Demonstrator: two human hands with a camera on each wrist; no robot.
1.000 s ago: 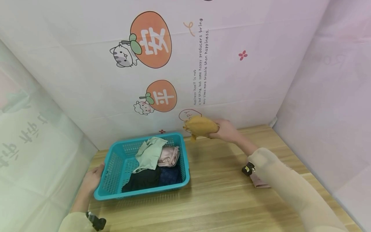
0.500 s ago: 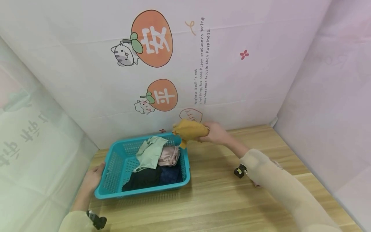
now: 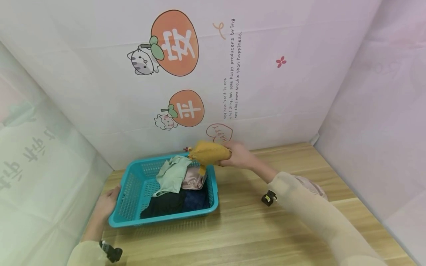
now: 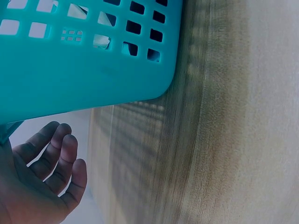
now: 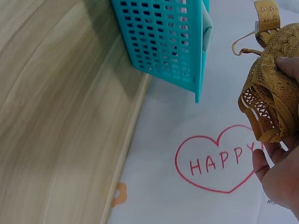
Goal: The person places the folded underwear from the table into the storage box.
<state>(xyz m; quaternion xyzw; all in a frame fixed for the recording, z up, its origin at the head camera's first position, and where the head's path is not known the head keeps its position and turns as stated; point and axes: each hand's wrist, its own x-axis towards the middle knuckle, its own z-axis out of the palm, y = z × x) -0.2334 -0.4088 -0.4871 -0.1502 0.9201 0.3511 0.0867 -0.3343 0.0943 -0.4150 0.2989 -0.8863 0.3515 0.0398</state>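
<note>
My right hand grips a mustard-yellow lace bra above the right back corner of a turquoise plastic basket. In the right wrist view, the thumb lies on the lace and the bra's hook-and-eye band hangs loose. At the basket's left end my left hand holds the rim; in the left wrist view its fingers curl below the rim, with the thumb hidden. Inside the basket are a mint-green garment, a folded pink satin garment, a black one and a navy one.
A pale pink cloth lies on the wooden table, partly hidden by my right sleeve. A white printed wall covering rises behind the basket, with further pale sheets at both sides.
My right hand has carried the bra leftward and slightly down, from beside the basket to over its right back corner. More pink cloth shows behind the right sleeve. The left hand stays put.
</note>
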